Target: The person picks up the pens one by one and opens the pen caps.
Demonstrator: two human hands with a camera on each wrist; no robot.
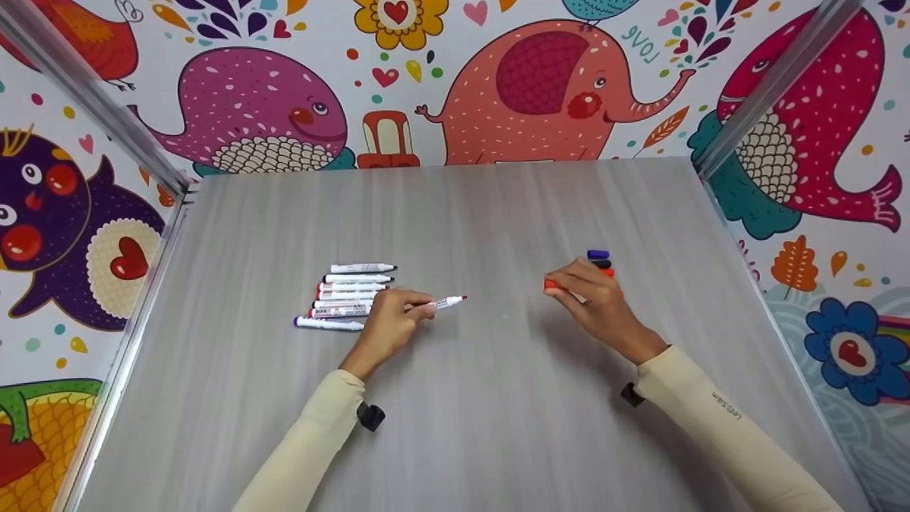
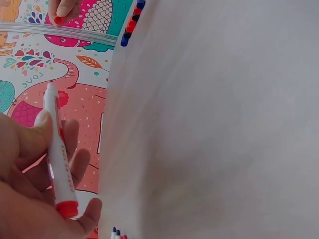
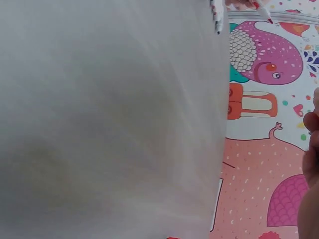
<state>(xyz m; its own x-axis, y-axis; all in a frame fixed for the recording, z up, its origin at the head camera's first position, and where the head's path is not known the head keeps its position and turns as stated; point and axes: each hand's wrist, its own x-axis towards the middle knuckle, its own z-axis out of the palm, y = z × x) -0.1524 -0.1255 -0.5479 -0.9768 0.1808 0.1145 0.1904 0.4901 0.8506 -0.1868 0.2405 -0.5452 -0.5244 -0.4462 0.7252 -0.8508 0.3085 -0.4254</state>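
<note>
My left hand [image 1: 392, 320] grips an uncapped whiteboard marker [image 2: 60, 149], white with a red end, its red tip [image 1: 464, 298] pointing right. Thumb and fingers wrap its barrel in the left wrist view. Across a gap to the right, my right hand [image 1: 597, 302] pinches a small red marker cap [image 1: 550, 284] between thumb and fingers. Several uncapped white markers [image 1: 359, 279] lie in a column beside and partly behind the left hand, tips to the right. Loose caps in blue [image 1: 598, 254], black and red line up by the right hand, which hides some of them.
The grey wood-grain table [image 1: 490, 398] lies under both hands. Behind it stands a wall with cartoon animals [image 1: 540, 92]. Metal frame posts [image 1: 775, 89] rise at the back corners. Each sleeve has a small black wrist mount [image 1: 370, 417].
</note>
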